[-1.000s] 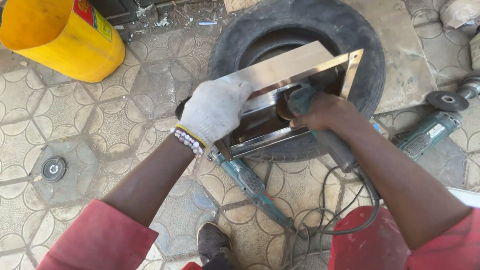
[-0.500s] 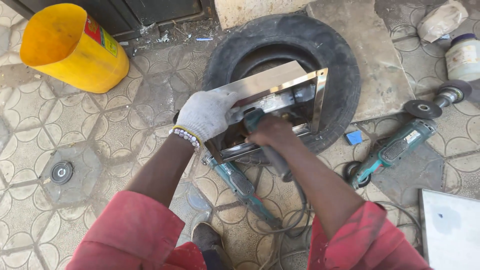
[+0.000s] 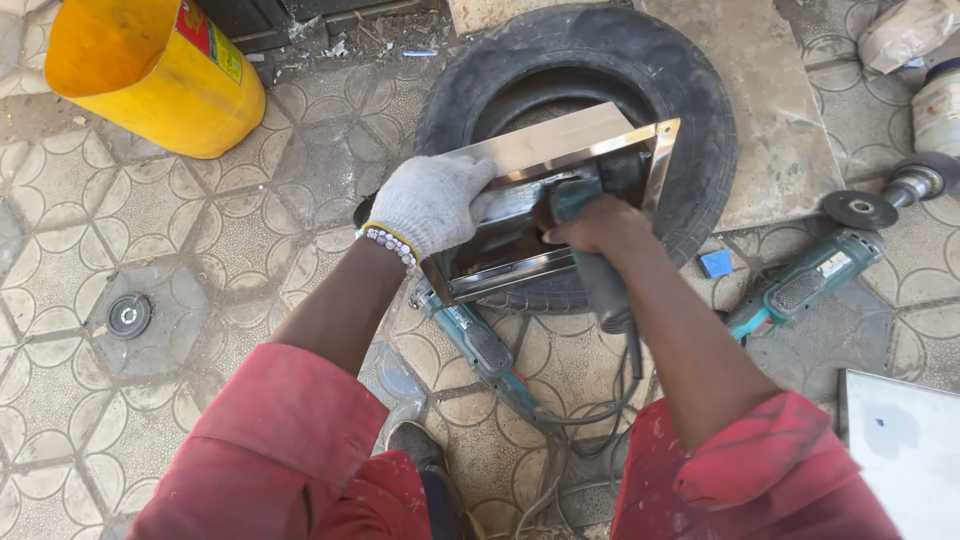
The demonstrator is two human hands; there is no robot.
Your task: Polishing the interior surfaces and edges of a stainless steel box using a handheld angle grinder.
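My right hand (image 3: 597,225) is wrapped shut around the body of a green angle grinder (image 3: 585,235), its head tucked inside the shiny steel box frame (image 3: 560,150) — I can't see the disc itself from here. To work this well, I judge the grinder should stay flat to the inner face with light, even pressure, the cord (image 3: 600,400) trailing clear behind my wrist.

My left hand (image 3: 432,203), in a white knit glove, is closed over the near left corner of the frame, fingers curled onto its top edge, pinning it down. That grip ought to stay well apart from the grinder head.

The frame rests on an old black tyre (image 3: 690,120), tilted toward me. Just below the frame, on the patterned paving, lies a second green grinder (image 3: 480,345); to the frame's right lies a third (image 3: 810,280) with a dark disc (image 3: 858,209) beside it. Far left of the frame stands a yellow plastic container (image 3: 150,75), and a small round disc (image 3: 128,315) sits lower left.
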